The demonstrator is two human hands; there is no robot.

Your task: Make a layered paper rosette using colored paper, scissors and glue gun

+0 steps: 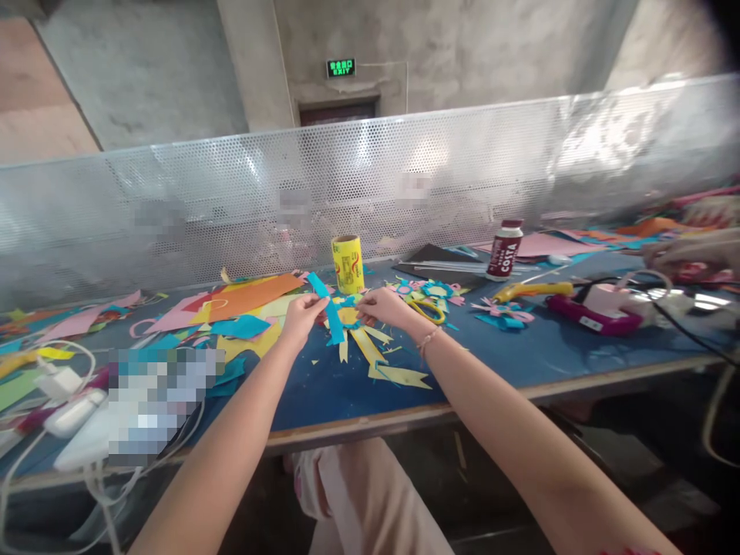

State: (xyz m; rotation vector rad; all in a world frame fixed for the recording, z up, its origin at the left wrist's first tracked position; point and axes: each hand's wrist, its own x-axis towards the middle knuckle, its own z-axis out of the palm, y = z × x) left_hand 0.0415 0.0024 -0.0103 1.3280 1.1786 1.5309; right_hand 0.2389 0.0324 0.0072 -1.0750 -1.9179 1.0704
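The left hand (305, 314) pinches a blue paper strip (334, 321) between thumb and fingers, gripping it at the strip's left edge, so that one end sticks out beyond the fingertips on the far side and the longer part hangs toward the near side. The strip's long axis runs mostly far to near, slanting from far left to near right, roughly across the line joining the two hands. It lies just right of the left fingertips, and the left hand is the nearer one; the right hand (382, 306) is apart from it, across a narrow gap on the right. The right thumb and fingers are drawn together beside a yellow-centred paper rosette (348, 317), but I cannot tell whether they hold any part of it or something small. The strip is over the middle of the blue tabletop (479, 358), on the near side of a yellow printed cylinder (348, 266) standing upright. It is flat, narrow and evenly coloured, a bright blue with straight long edges, and looks fairly stiff. The rosette has blue pieces around its yellow middle, with pale yellow paper tails (370, 351) spread out on its near side. Yellow-handled scissors (428, 311) lie just beyond the right wrist, and finished-looking paper flowers (438, 290) sit behind them.
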